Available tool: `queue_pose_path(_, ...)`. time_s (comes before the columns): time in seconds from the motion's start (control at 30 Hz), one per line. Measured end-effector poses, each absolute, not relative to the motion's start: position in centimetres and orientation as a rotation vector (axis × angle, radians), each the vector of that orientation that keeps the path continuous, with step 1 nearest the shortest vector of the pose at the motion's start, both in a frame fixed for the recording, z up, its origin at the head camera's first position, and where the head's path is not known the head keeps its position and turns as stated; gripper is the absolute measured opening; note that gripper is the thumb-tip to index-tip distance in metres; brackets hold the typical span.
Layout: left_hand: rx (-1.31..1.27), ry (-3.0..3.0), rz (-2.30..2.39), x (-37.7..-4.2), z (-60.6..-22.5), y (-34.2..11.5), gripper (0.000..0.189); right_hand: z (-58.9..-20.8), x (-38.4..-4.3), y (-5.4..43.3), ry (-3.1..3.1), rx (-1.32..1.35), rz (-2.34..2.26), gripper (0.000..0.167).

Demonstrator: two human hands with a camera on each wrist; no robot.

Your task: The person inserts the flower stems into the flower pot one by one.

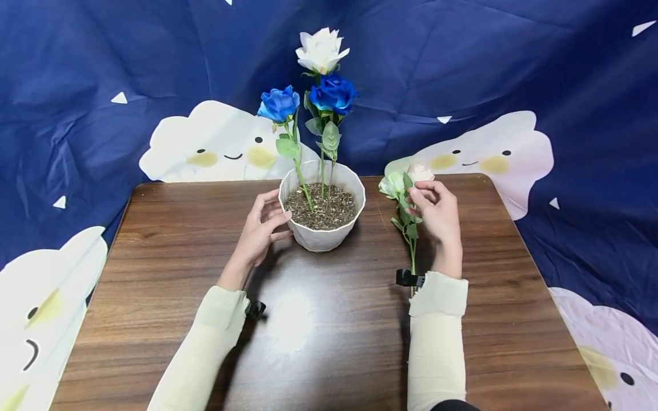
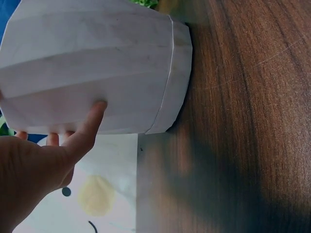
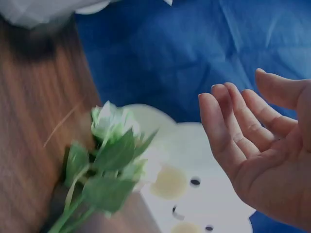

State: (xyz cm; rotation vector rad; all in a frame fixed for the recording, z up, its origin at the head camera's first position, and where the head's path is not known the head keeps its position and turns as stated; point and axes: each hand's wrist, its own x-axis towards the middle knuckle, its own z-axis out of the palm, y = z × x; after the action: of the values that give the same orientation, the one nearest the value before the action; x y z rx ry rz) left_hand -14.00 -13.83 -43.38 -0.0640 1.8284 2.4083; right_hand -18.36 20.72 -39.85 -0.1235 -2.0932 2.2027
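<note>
A white faceted flowerpot filled with brown soil stands near the table's far edge. Two blue roses and one white rose rise upright from it. Against the pot's left side rest the spread fingers of my left hand; the left wrist view shows one fingertip touching its wall. My right hand, fingers loosely bent, hovers beside a pale green rose and a whitish rose lying on the table. In the right wrist view nothing sits between its fingers, apart from the leaves.
The brown wooden table has its far edge against a dark blue cloth printed with smiling clouds. Black wrist cameras are strapped at both cuffs.
</note>
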Motion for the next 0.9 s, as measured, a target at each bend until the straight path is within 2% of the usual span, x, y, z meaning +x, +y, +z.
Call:
queue_pose_path(0.53, -0.066, 1.832, 2.413, -14.0, -43.3, -13.8, 0.063, -45.7, -18.2, 26.0, -2.037, -0.525, 2.301, 0.006)
queue_pose_path(0.73, -0.066, 1.829, 2.412, -14.0, -43.3, -13.8, 0.062, -47.4, -19.1, 26.7, -2.186, -0.594, 2.287, 0.016)
queue_pose_path(0.9, -0.066, 1.835, 2.407, -14.0, -43.3, -13.8, 0.062, -48.0, -20.0, 27.0, -2.340, -0.575, 2.205, 0.032)
